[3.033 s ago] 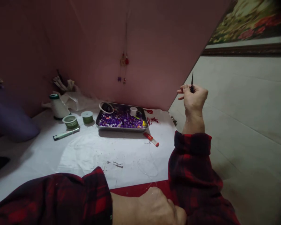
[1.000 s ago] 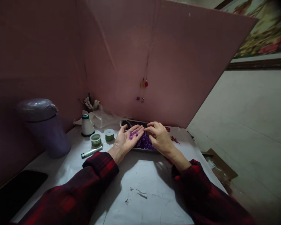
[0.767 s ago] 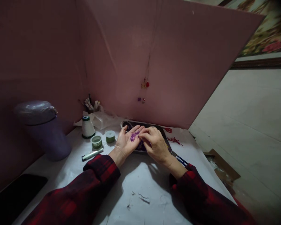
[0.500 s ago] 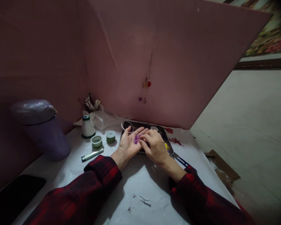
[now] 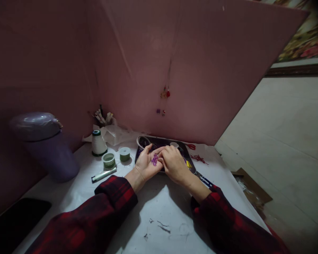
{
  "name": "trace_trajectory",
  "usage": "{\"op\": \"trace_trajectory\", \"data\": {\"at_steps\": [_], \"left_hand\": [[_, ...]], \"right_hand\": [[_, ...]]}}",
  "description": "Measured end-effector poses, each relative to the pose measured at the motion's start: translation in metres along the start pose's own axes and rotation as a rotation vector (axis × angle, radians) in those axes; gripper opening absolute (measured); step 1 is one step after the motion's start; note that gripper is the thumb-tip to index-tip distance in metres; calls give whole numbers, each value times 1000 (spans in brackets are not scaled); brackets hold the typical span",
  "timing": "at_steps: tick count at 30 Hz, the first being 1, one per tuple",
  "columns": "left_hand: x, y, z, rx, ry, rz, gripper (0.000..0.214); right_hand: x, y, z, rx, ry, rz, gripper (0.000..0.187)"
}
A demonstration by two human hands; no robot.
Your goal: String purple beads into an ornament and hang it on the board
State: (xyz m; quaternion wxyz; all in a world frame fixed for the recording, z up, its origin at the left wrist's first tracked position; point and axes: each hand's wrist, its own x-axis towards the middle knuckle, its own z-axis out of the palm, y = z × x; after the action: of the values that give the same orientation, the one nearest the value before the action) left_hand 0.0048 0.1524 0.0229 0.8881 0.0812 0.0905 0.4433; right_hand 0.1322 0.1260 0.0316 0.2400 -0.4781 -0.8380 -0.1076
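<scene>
My left hand [image 5: 145, 165] is turned palm up above the tray, its thumb out to the side, cradling a small heap of purple beads [image 5: 154, 159]. Over its fingers leans my right hand [image 5: 174, 164], thumb and fingertips pinched together at the edge of the heap. Whatever sits between those fingertips is too small and covered to make out. Beneath both hands lies a dark tray [image 5: 191, 163] with a light rim, partly hidden. Inside it are a round ring-shaped container [image 5: 141, 141], a small pale cup [image 5: 174, 144] and a yellow piece [image 5: 188, 164].
Left of the tray are green thread spools [image 5: 124, 154], a white thread cone [image 5: 99, 144], a pale green tube-like tool [image 5: 104, 174] and a purple lidded bin [image 5: 51, 151]. Red scissors [image 5: 191, 146] and red cord [image 5: 199, 159] lie right. Beaded strands [image 5: 164, 94] hang against the pink board.
My right fingertips have closed in over the left fingers, and the left fingers have curled slightly. The beads remain in the left palm. The view has shifted a little.
</scene>
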Motion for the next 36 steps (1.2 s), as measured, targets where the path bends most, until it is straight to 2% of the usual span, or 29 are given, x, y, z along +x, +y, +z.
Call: {"op": "trace_trajectory", "data": {"at_steps": [3, 8, 10, 13, 17, 22, 27, 36], "left_hand": [[1, -1, -1, -6, -20, -3, 45], [-1, -2, 3, 20, 10, 12, 54], [-2, -3, 4, 25, 38, 19, 59], [-3, -3, 5, 17, 37, 39, 61], [-5, -2, 6, 27, 14, 64, 61], [-6, -1, 6, 70, 67, 71, 61], [-3, -1, 3, 50, 20, 60, 64], [-2, -1, 2, 49, -11, 48, 67]], "right_hand": [[0, -2, 1, 13, 44, 22, 9], [2, 6, -3, 121, 325, 180, 16], [3, 13, -4, 117, 388, 258, 15], [2, 19, -2, 114, 377, 269, 18], [-1, 13, -1, 138, 409, 174, 27], [-8, 8, 1, 94, 476, 78, 24], [-11, 13, 6, 5, 418, -23, 27], [-10, 12, 5, -31, 370, -41, 25]]}}
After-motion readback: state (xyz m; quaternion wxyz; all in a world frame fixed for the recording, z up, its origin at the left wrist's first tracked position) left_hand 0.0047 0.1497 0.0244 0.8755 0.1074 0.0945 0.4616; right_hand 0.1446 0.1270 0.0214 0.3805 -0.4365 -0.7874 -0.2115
